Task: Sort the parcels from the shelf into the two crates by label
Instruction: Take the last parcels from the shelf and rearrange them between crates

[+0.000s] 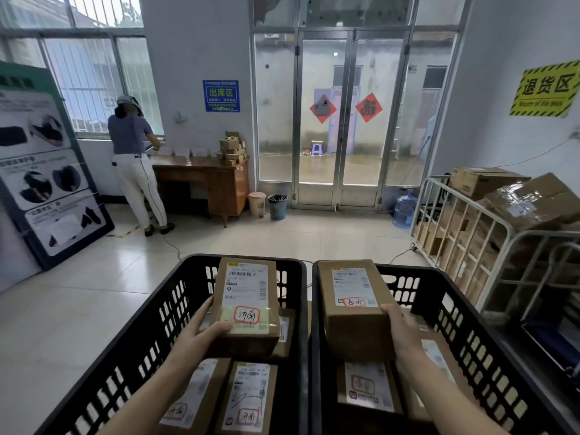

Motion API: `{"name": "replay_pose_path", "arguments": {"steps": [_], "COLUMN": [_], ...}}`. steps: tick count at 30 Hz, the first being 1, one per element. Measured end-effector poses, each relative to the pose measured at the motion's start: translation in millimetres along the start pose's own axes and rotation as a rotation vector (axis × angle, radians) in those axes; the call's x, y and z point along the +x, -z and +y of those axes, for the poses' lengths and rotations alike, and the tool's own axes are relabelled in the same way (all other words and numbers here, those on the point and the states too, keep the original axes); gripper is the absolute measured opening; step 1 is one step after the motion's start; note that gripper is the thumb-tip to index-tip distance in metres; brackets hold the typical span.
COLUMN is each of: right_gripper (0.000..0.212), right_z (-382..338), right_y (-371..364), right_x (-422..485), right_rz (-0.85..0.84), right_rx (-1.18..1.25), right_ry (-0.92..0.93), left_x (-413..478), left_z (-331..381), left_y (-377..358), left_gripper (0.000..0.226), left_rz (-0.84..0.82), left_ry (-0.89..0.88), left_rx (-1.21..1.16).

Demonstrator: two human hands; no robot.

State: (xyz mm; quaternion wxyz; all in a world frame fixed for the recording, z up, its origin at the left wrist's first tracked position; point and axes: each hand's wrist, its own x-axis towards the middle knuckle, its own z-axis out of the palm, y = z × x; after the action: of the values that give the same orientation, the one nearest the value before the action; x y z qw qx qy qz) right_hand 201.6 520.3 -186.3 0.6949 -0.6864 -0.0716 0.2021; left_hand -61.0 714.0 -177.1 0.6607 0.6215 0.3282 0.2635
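Two black slatted crates (150,334) sit side by side on the tile floor, walls touching at centre; all positions below are relative to that shared divider. Left crate holds labelled cardboard parcels (248,400) on its floor, right crate (477,340) likewise (368,387). Left of divider: left hand (201,328) clamped on the near end of a parcel with a red-boxed handwritten tag (246,304), held label-up over the left crate, above the parcels inside. Right of divider: right hand (400,328) gripping the near right corner of a second tagged parcel (353,306), held over the right crate. Cannot tell if either held parcel touches the ones beneath.
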Motion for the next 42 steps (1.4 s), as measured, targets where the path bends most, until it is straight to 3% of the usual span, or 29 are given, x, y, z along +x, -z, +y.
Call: {"name": "replay_pose_path", "arguments": {"steps": [8,11,13,16,18,22,27,31,38,42], "right_gripper": [0.024,0.037,0.049,0.06,0.071,0.089,0.091,0.088,0.089,0.102], "right_z": [6.2,6.2,3.7,-11.9,-20.7,-21.8,-15.6,-14.5,-25.5,-30.5], "right_y": [-9.1,-4.6,0.0,6.7,8.3,3.7,-0.8,0.5,-3.2,-7.3], "right_x": [22.6,27.4,31.1,32.3,35.1,42.9,50.2,51.9,43.8,25.9], "right_rz": [-0.045,-0.1,-0.108,-0.133,-0.242,-0.384,-0.388,-0.386,-0.375,-0.325], "right_rx": [-0.086,-0.17,-0.335,-0.702,-0.947,-1.278,-1.356,-1.418,-1.541,-1.549], "right_ry": [-0.044,-0.059,0.033,0.37,0.556,0.58,0.579,0.593,0.572,0.612], "left_x": [3.5,3.7,5.8,13.8,20.2,27.0,31.4,26.6,23.2,19.6], "left_z": [-10.9,-12.5,-13.0,-17.7,-21.7,-24.7,-29.9,-31.1,-33.4,-31.8], "left_y": [13.4,11.9,9.5,3.7,-2.0,-12.5,-9.4,-6.1,7.2,17.2], "left_gripper": [0.1,0.112,0.115,0.11,0.1,0.083,0.087,0.113,0.116,0.115], "left_rz": [0.059,0.051,0.039,0.015,0.0,-0.007,0.003,0.005,0.016,0.022], "left_ry": [0.026,0.046,0.054,0.054,0.07,0.088,0.107,0.116,0.114,0.116], "left_rx": [-0.017,-0.011,0.007,-0.002,-0.019,-0.035,-0.026,-0.007,-0.013,0.004]}}
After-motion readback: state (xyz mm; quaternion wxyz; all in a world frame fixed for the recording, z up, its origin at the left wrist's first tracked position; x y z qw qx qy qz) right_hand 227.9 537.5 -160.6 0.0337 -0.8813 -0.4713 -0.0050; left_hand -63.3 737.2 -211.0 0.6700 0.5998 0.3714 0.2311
